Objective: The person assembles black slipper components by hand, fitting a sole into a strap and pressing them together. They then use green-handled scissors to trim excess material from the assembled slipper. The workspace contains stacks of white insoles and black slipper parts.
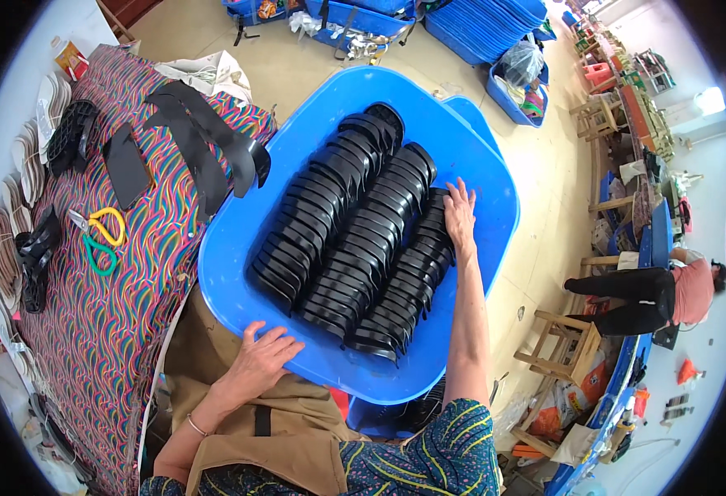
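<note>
A large blue plastic tub [214,264] stands in front of me. Inside, glossy black curved pieces [365,256], which look like shoe soles, are packed tightly on edge in three long rows. My right hand [460,217] reaches over the tub's right side with its fingers spread, touching or just beside the far end of the right-hand row. My left hand [268,355] lies at the tub's near left rim, fingers stretched apart and nothing seen in them. From this view I cannot tell how firmly either hand presses.
A table with a colourful wavy-patterned cloth [164,273] is at left, bearing scissors [102,236], a phone-like dark slab [127,165], black strips [198,140] and pale insoles [16,207]. Blue bins [363,21] stand beyond. A wooden stool [557,347] and a person [661,293] are at right.
</note>
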A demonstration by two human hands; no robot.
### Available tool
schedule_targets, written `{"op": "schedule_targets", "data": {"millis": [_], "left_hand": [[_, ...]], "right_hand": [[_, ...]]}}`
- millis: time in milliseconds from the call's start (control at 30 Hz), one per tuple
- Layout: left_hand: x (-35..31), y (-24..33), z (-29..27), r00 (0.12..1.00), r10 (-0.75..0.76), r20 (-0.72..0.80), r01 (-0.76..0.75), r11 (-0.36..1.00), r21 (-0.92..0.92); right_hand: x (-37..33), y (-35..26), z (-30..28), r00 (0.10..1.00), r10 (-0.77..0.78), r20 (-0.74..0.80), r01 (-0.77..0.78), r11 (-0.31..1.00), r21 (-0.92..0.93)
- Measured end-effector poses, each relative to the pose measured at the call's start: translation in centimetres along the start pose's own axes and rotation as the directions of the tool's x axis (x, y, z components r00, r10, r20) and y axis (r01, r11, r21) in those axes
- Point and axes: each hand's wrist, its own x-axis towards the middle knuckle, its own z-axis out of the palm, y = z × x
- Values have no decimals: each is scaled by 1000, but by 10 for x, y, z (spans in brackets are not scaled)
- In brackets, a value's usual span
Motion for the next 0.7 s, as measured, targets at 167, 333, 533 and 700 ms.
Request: {"op": "schedule_targets", "data": {"millis": [167,333,533,700], "left_hand": [[-2,-3,3,999,26,-31,-26,1000,7],[-4,-3,5,998,29,-53,-30,999,-23],[-5,-4,6,998,18,-52,-21,998,-52],[-3,-4,5,999,39,-34,-41,997,-70]], "right_hand": [[-5,-10,-12,993,67,98,-42,969,-245],[-1,7,-14,996,48,80,-47,999,-15],[-20,29,-27,999,15,-34,6,829,559],[-49,21,-5,929,253,-270,-39,791,610]]}}
